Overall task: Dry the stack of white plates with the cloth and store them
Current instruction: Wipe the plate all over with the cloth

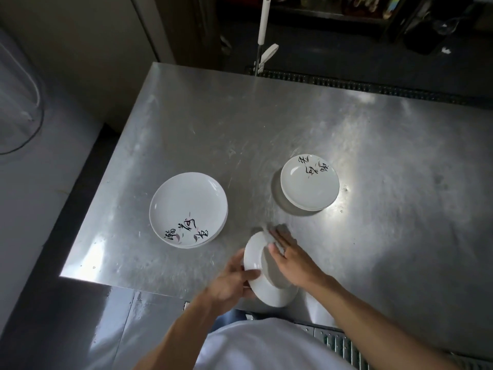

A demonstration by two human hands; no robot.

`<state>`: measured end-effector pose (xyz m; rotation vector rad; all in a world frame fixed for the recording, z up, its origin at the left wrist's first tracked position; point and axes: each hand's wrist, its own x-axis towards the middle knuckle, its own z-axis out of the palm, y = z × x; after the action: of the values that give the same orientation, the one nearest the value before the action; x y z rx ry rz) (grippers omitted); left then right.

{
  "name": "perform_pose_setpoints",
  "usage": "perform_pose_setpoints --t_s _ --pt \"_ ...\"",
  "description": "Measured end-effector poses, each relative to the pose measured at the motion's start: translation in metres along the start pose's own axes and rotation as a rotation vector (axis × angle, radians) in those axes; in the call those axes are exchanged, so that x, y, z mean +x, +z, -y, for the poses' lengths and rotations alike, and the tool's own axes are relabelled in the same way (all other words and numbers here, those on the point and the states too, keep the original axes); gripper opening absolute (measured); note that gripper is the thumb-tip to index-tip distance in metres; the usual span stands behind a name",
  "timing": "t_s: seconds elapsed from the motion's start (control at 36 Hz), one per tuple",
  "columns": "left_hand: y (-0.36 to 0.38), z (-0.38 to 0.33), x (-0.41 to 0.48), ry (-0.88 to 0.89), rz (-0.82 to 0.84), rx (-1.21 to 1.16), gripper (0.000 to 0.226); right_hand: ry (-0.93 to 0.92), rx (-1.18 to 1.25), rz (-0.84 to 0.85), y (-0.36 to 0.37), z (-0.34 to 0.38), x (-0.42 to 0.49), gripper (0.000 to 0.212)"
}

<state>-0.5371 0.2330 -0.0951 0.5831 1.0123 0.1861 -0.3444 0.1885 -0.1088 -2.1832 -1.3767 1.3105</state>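
One plate (253,253) tilted over the near edge of the steel table (266,124), gripped at its rim by the left hand (229,280), probably for steadiness, and pressed on the underside by straight fingers of the right hand (293,260), cloth too blurred to tell, left stack (186,206) and right stack (309,185) behind.

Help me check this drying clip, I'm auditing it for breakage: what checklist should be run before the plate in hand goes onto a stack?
1. Grip: the left hand holds the held plate by its rim: ok.
2. Wiping contact: the right hand lies flat on the plate's upturned underside; whether a cloth is under it is blurred: cannot tell.
3. Plate dry: cannot tell.
4. Top of the right stack free to take a plate: ok.
5. Left stack sits fully on the steel table, though near its left edge: ok.
6. Which stack is the dried one: cannot tell.
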Motion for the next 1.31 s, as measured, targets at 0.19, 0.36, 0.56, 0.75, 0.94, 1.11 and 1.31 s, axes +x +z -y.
perform_pose_setpoints --t_s 0.19,0.36,0.56,0.75,0.94,1.11,1.31 --pt "0.009 0.007 0.006 -0.008 -0.064 -0.113 0.057 -0.141 0.055 -0.092 0.012 0.007 -0.013 0.048" --pt "0.004 -0.009 0.004 -0.052 0.105 0.055 0.051 -0.372 0.083 0.064 0.01 0.009 -0.024 0.043" --pt "0.005 -0.016 0.012 -0.058 0.054 0.067 0.054 -0.057 -0.022 -0.051 -0.015 -0.008 0.001 0.048" --pt "0.013 -0.016 0.012 -0.079 0.104 0.115 0.047 -0.366 -0.101 -0.073 -0.003 -0.001 -0.008 0.044" --pt "0.01 -0.012 0.008 -0.093 0.149 0.175 0.054 -0.428 -0.068 0.046 -0.004 -0.007 -0.018 0.046" --pt "0.017 -0.002 0.015 0.027 -0.042 -0.072 0.05 0.061 0.089 -0.036 -0.023 -0.01 -0.002 0.051" --pt "0.013 -0.001 0.02 -0.011 -0.097 -0.182 0.047 -0.09 0.199 -0.044 -0.008 -0.013 -0.022 0.048"
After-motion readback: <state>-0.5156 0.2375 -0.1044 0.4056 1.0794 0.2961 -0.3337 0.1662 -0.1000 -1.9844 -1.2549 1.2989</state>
